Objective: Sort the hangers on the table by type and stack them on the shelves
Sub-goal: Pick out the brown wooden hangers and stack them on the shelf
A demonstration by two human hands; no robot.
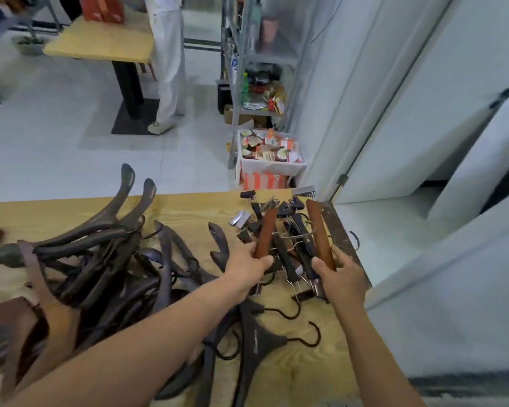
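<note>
**Two brown clip hangers in your hands**

A white bin (272, 167) sits on the floor past the far edge of the wooden table (185, 207). It is full of small snack packs in red, orange and white. Behind the bin stands a grey metal shelf rack (247, 63) with bottles and bags on its low shelves.

Your left hand (249, 264) is closed around the near end of a flat reddish-brown wooden hanger bar (265, 232). Your right hand (340, 270) is closed around the near end of a second reddish-brown bar (321, 233). Both bars are smooth and straight, and they point away from you.

Under and between the two bars, on the right side of the table, lies a pile of black clip hangers (288, 245) with shiny metal clips and thin wire hooks.

On the left side of the table is a big heap of dark curved coat hangers (100, 259). They are thick, rounded and glossy, with wide ends. One flat dark hanger (256, 339) with a black hook lies near you on the table, between your arms.

The table top is pale wood with wavy grain lines.
</note>
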